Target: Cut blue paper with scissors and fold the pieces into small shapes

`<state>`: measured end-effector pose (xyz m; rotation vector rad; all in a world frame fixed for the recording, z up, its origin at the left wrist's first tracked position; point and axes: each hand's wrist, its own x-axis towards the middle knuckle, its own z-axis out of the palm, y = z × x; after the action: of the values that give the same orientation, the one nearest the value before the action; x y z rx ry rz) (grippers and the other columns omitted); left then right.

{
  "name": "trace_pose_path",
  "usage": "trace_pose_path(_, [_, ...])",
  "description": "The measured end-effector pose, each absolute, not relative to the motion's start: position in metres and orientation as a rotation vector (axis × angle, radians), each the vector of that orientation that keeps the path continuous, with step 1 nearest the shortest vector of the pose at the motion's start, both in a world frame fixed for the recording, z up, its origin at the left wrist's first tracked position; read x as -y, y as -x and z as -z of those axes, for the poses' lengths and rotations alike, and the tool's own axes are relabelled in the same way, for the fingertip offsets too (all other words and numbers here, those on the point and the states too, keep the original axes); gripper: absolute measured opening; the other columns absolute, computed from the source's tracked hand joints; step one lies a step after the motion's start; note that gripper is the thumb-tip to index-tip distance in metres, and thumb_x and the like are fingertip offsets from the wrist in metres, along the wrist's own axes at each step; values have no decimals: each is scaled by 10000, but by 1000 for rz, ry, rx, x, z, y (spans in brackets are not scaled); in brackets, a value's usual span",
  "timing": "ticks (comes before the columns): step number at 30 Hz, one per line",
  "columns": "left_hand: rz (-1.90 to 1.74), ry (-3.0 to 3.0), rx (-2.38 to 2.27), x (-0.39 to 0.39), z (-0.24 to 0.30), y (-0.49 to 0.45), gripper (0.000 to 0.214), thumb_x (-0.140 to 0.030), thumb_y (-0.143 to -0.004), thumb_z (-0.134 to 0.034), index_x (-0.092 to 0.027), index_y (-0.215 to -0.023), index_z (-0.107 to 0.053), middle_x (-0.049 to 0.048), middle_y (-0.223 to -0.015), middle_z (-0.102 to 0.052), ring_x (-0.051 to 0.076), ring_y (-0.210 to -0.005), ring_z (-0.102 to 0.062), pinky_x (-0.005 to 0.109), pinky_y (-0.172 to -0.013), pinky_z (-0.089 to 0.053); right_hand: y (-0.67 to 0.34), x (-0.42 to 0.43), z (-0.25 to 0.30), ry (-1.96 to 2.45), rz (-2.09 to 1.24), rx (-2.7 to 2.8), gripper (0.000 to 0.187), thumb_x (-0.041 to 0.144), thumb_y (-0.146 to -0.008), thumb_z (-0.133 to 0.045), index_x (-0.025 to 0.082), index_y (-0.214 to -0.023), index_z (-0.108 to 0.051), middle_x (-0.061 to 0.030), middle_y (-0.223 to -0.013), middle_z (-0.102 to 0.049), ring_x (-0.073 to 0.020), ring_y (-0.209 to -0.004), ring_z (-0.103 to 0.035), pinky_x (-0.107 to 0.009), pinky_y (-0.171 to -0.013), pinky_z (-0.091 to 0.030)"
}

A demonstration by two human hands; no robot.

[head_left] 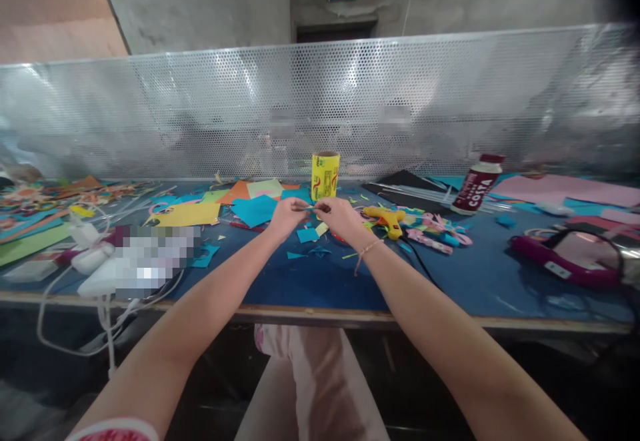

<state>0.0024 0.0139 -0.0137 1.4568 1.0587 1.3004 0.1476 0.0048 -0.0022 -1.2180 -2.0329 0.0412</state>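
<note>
My left hand (287,215) and my right hand (340,216) meet over the middle of the blue table top (325,281), fingers pinched together. Between them they hold a small thin piece (311,208), too small to name. A yellow roll (325,175) stands upright just behind the hands. Blue paper scraps (307,235) lie on the table under them. A yellow glue gun (386,218) lies just to the right of my right hand, its black cord running toward the front edge. A thin bracelet sits on my right wrist.
Coloured paper sheets (187,214) and cuttings cover the left and back of the table. A Costa bottle (475,184) stands at the back right, near pink sheets (565,189). A magenta device (565,258) lies right. White cables and chargers (93,261) lie left. A perforated metal screen (320,104) backs the table.
</note>
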Motion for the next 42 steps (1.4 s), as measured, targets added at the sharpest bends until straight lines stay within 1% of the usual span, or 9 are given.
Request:
trace_pose_path(4, [-1303, -1419, -1059, -14, 14, -4, 185, -101, -600, -676, -107, -748, -564, 24, -606, -602, 127, -517, -589, 291, -566, -497, -147, -6, 6, 1203, 120, 2087, 107, 172, -774, -514, 153, -768, -619, -59, -778, -642, -155, -750, -573, -259, -696, -411])
trace_pose_path(6, [-1303, -1372, -1028, -13, 15, -5, 161, -87, -605, -659, -105, -738, -569, 21, -600, -605, 125, -527, -594, 295, -592, -502, -146, -6, 8, 1220, 195, 2103, 106, 169, -782, -500, 157, -774, -606, -61, -786, -633, -158, -760, -567, -260, -691, -401])
trace_pose_path(10, [-1310, -1280, -905, -11, 15, -6, 124, -64, -605, -630, -95, -713, -578, 20, -596, -613, 110, -565, -603, 290, -670, -505, -143, 0, 7, 1310, 339, 2123, 114, 180, -804, -473, 174, -778, -584, -59, -799, -625, -167, -767, -561, -259, -649, -377])
trace_pose_path(14, [-1316, -1218, -838, -8, 13, -7, 113, -89, -593, -639, -96, -694, -588, 17, -588, -613, 103, -581, -597, 278, -678, -503, -139, 9, 3, 1374, 447, 2160, 194, 217, -859, -398, 170, -795, -575, -80, -808, -620, -185, -773, -560, -268, -603, -356])
trace_pose_path(22, [-1384, -1168, -833, -7, 10, -10, 147, -88, -574, -664, -86, -702, -592, 26, -604, -618, 107, -585, -596, 288, -692, -497, -138, 6, 2, 1297, 474, 2176, 218, 182, -868, -370, 132, -827, -578, -100, -823, -613, -197, -799, -552, -290, -703, -380])
trace_pose_path(28, [-1408, -1121, -843, -10, 18, -14, 156, -76, -577, -657, -96, -714, -584, 20, -610, -620, 106, -589, -601, 293, -700, -495, -139, 1, 5, 1273, 429, 2174, 222, 163, -869, -366, 130, -833, -583, -107, -823, -616, -196, -791, -548, -293, -708, -388])
trace_pose_path(36, [-1390, -1020, -754, -6, 18, -17, 107, -52, -608, -606, -95, -705, -587, 13, -613, -610, 93, -612, -589, 272, -730, -485, -137, 9, 4, 1340, 685, 2328, 215, 38, -806, -394, 100, -908, -572, -134, -895, -580, -220, -838, -536, -299, -739, -385])
trace_pose_path(39, [-1403, -976, -699, -7, 17, -15, 97, -38, -626, -577, -101, -699, -583, 12, -625, -611, 88, -631, -585, 261, -756, -479, -135, 12, 4, 1335, 705, 2319, 234, 73, -819, -403, 102, -975, -574, -135, -931, -567, -222, -847, -530, -304, -749, -392])
trace_pose_path(42, [-1406, -979, -670, -9, 15, -12, 87, -54, -644, -572, -107, -714, -583, 29, -672, -624, 103, -688, -596, 264, -784, -471, -133, 11, 7, 1282, 633, 2260, 266, 135, -847, -392, 108, -1028, -585, -136, -962, -555, -225, -891, -516, -313, -784, -404])
